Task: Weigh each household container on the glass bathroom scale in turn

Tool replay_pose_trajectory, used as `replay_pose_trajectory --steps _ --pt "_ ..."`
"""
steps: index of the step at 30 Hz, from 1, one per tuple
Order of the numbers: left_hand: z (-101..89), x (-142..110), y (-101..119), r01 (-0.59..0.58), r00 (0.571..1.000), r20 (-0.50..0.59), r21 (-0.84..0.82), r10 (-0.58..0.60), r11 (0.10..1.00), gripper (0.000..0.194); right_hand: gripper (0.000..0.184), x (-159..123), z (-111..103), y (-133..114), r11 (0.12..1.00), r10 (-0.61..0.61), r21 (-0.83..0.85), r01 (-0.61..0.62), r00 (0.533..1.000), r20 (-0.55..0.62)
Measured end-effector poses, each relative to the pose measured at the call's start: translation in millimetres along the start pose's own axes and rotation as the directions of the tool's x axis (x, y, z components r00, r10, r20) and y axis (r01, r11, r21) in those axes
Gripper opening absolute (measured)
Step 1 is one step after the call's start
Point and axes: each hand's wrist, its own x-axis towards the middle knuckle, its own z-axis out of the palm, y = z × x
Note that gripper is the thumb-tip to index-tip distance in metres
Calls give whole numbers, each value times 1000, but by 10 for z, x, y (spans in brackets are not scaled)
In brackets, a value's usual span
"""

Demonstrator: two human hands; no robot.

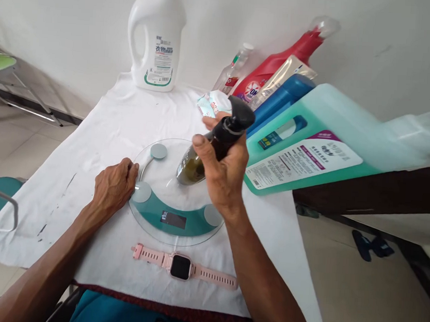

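Note:
A round glass bathroom scale point(175, 220) with a teal band and a small dark display lies on the white cloth. My right hand point(225, 166) is wrapped around a pump bottle point(191, 168) with a black top and dark greenish contents. The bottle is tilted, its base over the glass; whether it touches is hard to tell. At the scale's left rim, my left hand point(116, 184) is closed, its curled fingers against the edge and their tips hidden. In front of the scale lies a pink-strapped smartwatch point(181, 267), screen dark.
Behind stands a white jug point(159, 55). On the right are a large green-liquid bottle point(310, 152), a blue bottle point(280, 104), a red detergent bottle point(267, 72), a clear bottle point(232, 70) and a small soft pack point(213, 103). The cloth-covered table point(51, 209) ends near my body.

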Motion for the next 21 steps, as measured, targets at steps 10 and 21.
replay_pose_trajectory --steps 10,21 --pt "-39 3 22 19 999 48 12 -20 1000 34 28 380 206 34 997 -67 -51 65 997 -40" --pt "-61 -4 38 1 996 90 0 -1 1000 33 27 1454 -455 756 916 -107 -400 15 972 -209"
